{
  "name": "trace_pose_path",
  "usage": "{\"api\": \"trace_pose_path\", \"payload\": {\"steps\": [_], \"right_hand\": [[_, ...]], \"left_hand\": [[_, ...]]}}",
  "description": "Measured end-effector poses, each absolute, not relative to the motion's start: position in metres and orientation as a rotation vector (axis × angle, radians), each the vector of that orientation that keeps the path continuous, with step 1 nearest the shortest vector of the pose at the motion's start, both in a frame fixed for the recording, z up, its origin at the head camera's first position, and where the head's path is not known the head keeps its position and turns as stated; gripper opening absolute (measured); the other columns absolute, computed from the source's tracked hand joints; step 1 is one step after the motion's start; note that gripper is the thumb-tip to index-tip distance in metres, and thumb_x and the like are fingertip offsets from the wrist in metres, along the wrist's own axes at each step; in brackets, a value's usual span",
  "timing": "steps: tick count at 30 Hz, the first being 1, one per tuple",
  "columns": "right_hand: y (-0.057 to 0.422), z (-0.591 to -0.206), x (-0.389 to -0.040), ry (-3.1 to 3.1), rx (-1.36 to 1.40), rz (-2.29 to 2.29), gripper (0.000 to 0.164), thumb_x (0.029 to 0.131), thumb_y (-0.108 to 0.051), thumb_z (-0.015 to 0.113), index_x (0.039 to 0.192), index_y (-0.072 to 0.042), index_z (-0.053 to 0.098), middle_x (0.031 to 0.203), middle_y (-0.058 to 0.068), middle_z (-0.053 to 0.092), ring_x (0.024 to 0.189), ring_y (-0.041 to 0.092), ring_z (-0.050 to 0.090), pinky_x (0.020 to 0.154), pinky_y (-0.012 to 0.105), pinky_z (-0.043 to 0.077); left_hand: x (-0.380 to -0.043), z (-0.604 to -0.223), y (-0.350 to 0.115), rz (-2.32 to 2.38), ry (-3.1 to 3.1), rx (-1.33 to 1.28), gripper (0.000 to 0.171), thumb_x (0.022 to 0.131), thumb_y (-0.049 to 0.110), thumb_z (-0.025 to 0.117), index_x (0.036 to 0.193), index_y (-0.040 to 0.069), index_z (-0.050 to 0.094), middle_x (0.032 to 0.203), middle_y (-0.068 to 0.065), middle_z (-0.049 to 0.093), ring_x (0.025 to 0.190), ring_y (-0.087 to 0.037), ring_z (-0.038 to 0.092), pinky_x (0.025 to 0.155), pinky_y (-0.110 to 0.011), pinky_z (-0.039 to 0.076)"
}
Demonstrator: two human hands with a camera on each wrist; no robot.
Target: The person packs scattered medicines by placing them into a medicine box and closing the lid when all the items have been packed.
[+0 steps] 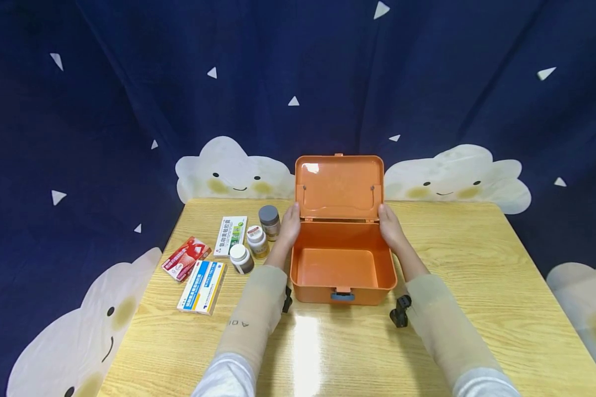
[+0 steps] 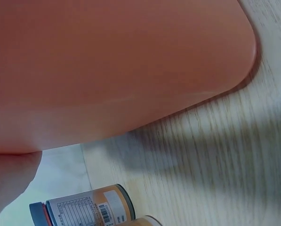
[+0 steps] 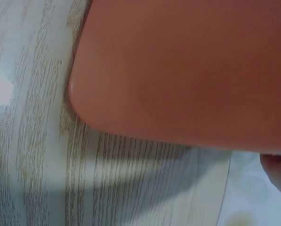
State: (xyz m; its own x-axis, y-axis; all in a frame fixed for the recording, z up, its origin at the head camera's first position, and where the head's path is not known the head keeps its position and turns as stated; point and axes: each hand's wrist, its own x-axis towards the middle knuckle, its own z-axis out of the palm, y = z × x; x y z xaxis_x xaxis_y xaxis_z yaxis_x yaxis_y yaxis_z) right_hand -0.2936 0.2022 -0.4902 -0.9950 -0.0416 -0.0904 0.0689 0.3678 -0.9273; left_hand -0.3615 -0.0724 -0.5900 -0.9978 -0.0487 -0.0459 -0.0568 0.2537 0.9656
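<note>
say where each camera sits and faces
Head: head-worn, facing forward and down at the orange box; left hand, right hand, forearms show.
Left wrist: worn there, facing the box's left wall; part of that hand shows.
Right wrist: worn there, facing the right wall; part of that hand shows.
All three share box and table.

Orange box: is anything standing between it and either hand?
Nothing visible. The left hand and right hand already touch the orange box at its rear sides, near the raised lid. The grey-capped bottle stands on the left hand's outer side, not between.
</note>
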Motion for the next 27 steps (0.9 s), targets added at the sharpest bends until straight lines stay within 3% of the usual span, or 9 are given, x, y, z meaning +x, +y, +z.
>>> {"api": "trace_pose_path", "payload": {"steps": [5,9,13,16,23,27], "right_hand": [[0.201,-0.49,-0.291,2.522,0.042,-1.685,0.064,0.1,-0.038,0.014,0.142,0.008,0.01,0.148,0.026,0.01,0.137,0.036,0.007,0.11,0.044,0.007],[0.201,-0.49,-0.29,2.533,0.057,-1.644,0.063,0.1,-0.036,0.015,0.141,0.01,0.01,0.147,0.027,0.01,0.137,0.037,0.006,0.111,0.044,0.006],[0.201,-0.489,-0.29,2.516,0.067,-1.63,0.061,0.101,-0.033,0.016,0.14,0.013,0.01,0.147,0.028,0.009,0.137,0.037,0.006,0.111,0.044,0.006],[0.201,-0.488,-0.288,2.509,0.065,-1.616,0.06,0.101,-0.032,0.015,0.14,0.013,0.011,0.147,0.028,0.011,0.136,0.038,0.007,0.11,0.045,0.008],[0.2,-0.488,-0.287,2.521,0.09,-1.553,0.057,0.101,-0.03,0.016,0.14,0.012,0.018,0.145,0.028,0.018,0.135,0.039,0.013,0.109,0.046,0.012],[0.2,-0.489,-0.287,2.53,0.107,-1.514,0.057,0.1,-0.03,0.016,0.139,0.012,0.02,0.145,0.027,0.02,0.135,0.039,0.015,0.109,0.047,0.014]], "left_hand": [[-0.376,-0.615,-0.074,1.892,2.527,-0.141,0.078,0.088,0.066,0.021,0.14,0.01,0.036,0.142,-0.009,0.037,0.132,-0.025,0.031,0.107,-0.04,0.024],[-0.373,-0.612,-0.074,1.866,2.545,-0.154,0.071,0.093,0.059,0.024,0.134,0.005,0.044,0.137,-0.012,0.044,0.128,-0.026,0.037,0.104,-0.038,0.03],[-0.366,-0.609,-0.076,1.909,2.535,-0.112,0.058,0.094,0.055,0.028,0.115,0.01,0.059,0.124,-0.008,0.055,0.118,-0.022,0.047,0.096,-0.032,0.037],[-0.368,-0.613,-0.078,1.89,2.525,-0.13,0.054,0.095,0.052,0.027,0.104,0.012,0.061,0.119,-0.008,0.057,0.115,-0.022,0.05,0.094,-0.034,0.038],[-0.373,-0.627,-0.078,1.863,2.489,-0.203,0.074,0.087,0.067,0.028,0.13,0.011,0.05,0.133,-0.006,0.049,0.125,-0.025,0.041,0.101,-0.04,0.033],[-0.349,-0.59,-0.075,1.807,2.442,-0.256,0.066,0.094,0.055,0.028,0.134,0.006,0.044,0.138,-0.011,0.043,0.127,-0.028,0.038,0.103,-0.041,0.03]]}}
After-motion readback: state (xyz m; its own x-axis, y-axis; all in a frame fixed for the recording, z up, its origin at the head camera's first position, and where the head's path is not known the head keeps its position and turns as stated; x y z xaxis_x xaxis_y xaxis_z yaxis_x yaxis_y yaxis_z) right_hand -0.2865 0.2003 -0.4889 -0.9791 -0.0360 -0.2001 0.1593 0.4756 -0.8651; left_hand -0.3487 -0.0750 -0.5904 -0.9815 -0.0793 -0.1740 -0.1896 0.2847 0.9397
